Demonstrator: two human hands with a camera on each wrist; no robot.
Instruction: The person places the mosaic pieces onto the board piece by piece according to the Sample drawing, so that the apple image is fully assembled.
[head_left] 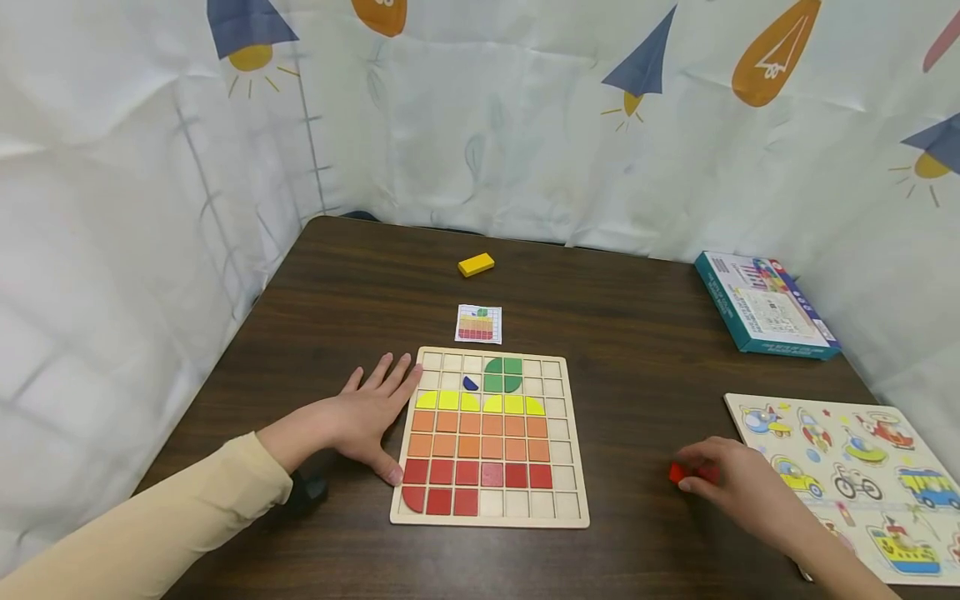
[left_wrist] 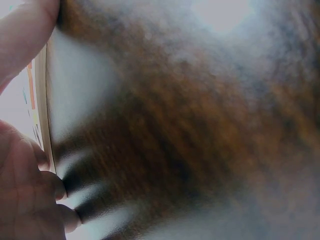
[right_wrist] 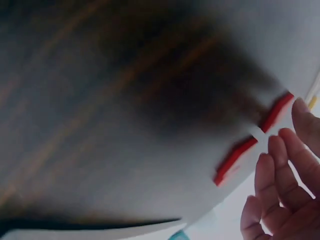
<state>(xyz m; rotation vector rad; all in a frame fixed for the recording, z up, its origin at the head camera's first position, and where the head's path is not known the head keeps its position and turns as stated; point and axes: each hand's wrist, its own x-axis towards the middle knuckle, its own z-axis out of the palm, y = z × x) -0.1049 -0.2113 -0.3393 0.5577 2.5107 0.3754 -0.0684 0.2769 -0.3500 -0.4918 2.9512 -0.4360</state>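
flanking board (head_left: 573, 467), yellow block (head_left: 476, 264), teal box (head_left: 765, 305)

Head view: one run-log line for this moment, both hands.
left hand: flat on table, touching puzzle board left edge | right hand: at red pieces on table, grip unclear | board: bottom row part filled

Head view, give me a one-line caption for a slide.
Left hand rests flat against a wooden mosaic board while the right hand reaches red tiles on the dark table.
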